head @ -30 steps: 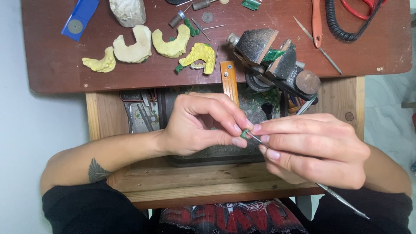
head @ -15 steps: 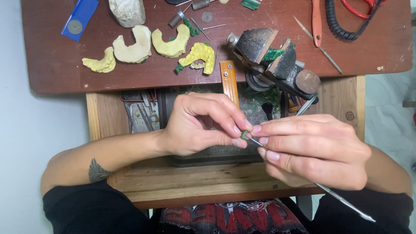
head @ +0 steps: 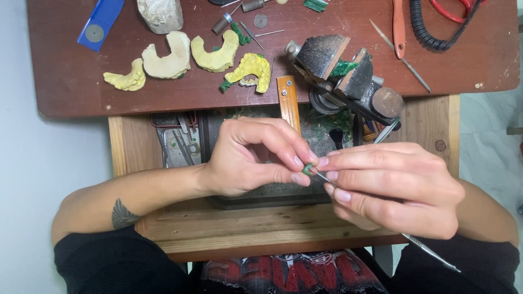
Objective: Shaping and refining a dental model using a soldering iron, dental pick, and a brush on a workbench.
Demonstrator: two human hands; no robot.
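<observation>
My left hand (head: pixel 253 158) pinches a small green wax piece (head: pixel 308 169) between thumb and fingertips above an open wooden drawer (head: pixel 163 218). My right hand (head: pixel 392 188) grips a thin metal carving tool (head: pixel 430 251); its tip touches the green piece and its handle runs down to the lower right. Both hands meet at the middle of the view.
A dark red bench top (head: pixel 71 65) at the top holds several yellowish dental casts (head: pixel 215 54), a small vise (head: pixel 348 81) clamping green wax, a blue card (head: pixel 99 23), burs, an orange-handled tool (head: pixel 399 27) and a black coiled cord (head: pixel 436 32). The drawer holds tools and green wax shavings.
Both hands stay nearly in place. The right hand has shifted the tool slightly against the green piece; its handle end sits a little lower.
</observation>
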